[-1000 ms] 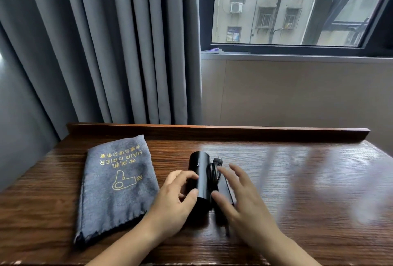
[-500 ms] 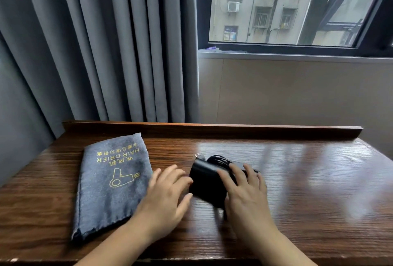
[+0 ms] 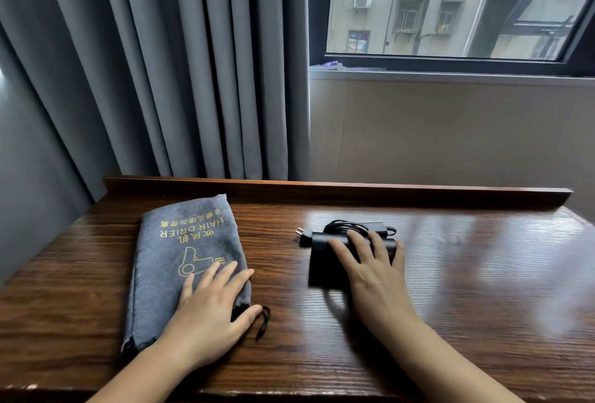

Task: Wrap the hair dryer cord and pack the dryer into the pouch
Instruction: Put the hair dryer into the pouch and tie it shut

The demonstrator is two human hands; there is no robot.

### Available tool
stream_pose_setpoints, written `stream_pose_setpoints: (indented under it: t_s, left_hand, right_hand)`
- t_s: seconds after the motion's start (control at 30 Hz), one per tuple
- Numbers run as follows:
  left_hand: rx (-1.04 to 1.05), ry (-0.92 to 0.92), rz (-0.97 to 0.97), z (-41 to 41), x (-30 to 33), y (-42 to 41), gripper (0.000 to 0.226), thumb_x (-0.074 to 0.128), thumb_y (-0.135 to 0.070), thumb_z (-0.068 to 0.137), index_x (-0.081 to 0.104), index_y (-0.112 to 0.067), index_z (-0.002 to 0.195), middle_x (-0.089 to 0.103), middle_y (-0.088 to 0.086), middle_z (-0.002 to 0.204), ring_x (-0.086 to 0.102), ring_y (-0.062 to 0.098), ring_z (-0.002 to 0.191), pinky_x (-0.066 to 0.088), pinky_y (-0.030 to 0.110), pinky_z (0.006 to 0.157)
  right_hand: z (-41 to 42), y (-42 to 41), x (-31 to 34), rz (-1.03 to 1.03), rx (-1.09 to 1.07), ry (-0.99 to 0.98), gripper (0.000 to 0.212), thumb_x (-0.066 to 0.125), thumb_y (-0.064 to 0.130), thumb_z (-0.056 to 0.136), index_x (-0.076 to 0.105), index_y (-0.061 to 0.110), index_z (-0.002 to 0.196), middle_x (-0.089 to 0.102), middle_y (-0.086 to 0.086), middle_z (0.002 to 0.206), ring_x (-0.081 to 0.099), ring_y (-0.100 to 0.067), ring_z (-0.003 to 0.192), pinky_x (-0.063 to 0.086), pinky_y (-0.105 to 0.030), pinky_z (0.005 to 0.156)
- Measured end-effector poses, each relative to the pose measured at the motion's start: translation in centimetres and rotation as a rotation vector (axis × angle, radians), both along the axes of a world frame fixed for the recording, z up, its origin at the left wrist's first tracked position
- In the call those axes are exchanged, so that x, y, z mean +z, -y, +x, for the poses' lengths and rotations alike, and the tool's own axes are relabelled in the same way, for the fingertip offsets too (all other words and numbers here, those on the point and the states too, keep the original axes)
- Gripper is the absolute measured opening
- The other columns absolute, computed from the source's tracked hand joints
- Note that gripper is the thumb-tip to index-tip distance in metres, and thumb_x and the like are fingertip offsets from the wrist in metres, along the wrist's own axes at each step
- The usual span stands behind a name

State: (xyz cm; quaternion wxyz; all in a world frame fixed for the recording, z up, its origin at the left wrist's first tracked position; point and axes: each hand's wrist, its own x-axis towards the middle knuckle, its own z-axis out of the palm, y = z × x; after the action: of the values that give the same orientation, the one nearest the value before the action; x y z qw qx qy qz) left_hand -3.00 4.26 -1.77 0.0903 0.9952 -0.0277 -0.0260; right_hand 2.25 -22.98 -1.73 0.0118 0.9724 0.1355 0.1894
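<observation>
A black hair dryer [image 3: 323, 261] lies on its side on the wooden table [image 3: 467, 273], its cord [image 3: 346, 227] coiled around it and the plug [image 3: 304, 236] sticking out to the left. My right hand [image 3: 370, 270] rests flat on top of the dryer, fingers spread. A grey fabric pouch [image 3: 180, 251] with yellow "HAIR DRIER" lettering lies flat to the left, its drawstring [image 3: 262, 322] trailing from the near end. My left hand [image 3: 212, 309] presses flat on the pouch's near right corner, fingers apart.
A raised wooden ledge [image 3: 322, 191] runs along the table's far edge. Grey curtains [image 3: 161, 64] hang behind on the left, and a window [image 3: 450, 3] with a beige wall below it is on the right.
My left hand left the dryer and moved left onto the pouch. The dryer turned sideways under my right hand, with the plug now pointing left.
</observation>
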Motion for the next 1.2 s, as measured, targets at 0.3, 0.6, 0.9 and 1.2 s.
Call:
stream_pose_setpoints:
  t_s: [0.3,0.6,0.9,1.2]
  left_hand:
    - [-0.031,-0.014,-0.044,2.7,0.0,2.6,0.077,0.032,-0.072,0.089,0.011,-0.037,0.154,0.01,-0.01,0.165,-0.002,0.019,0.153,0.0,0.055,0.121]
    - [-0.114,-0.035,-0.133,3.9,1.4,3.3,0.087,0.03,-0.08,0.081,0.018,-0.034,0.153,0.013,-0.006,0.165,0.003,0.015,0.152,0.007,0.046,0.123]
    - [0.556,0.099,-0.039,4.7,1.5,-5.6,0.065,0.048,-0.068,0.086,0.057,-0.011,0.118,0.055,0.013,0.125,0.047,0.032,0.119,0.042,0.044,0.097]
    - [0.427,0.299,-0.716,5.1,1.8,-5.0,0.004,0.062,-0.017,0.092,0.062,-0.017,0.088,0.07,0.003,0.084,0.065,0.029,0.082,0.049,0.04,0.07]
  right_hand:
    - [5.6,1.2,0.4,-0.03,-0.098,-0.06,0.077,0.068,0.018,0.076,0.03,0.037,0.141,0.041,-0.002,0.146,0.036,-0.035,0.134,0.021,-0.068,0.104]
    - [6.7,0.9,1.7,0.029,-0.051,0.04,0.066,0.069,0.022,0.074,0.048,0.021,0.136,0.045,-0.013,0.144,0.03,-0.044,0.139,0.019,-0.064,0.111]
    - [3.6,-7.8,-0.4,0.273,0.115,-0.316,0.054,0.028,0.058,0.095,0.069,0.023,0.097,0.06,0.0,0.105,0.05,-0.028,0.103,0.04,-0.036,0.093]
    - [2.5,-12.0,2.0,1.194,-0.015,-0.75,0.014,0.048,0.017,0.078,0.052,0.024,0.089,0.061,-0.001,0.083,0.056,-0.022,0.077,0.042,-0.032,0.063]
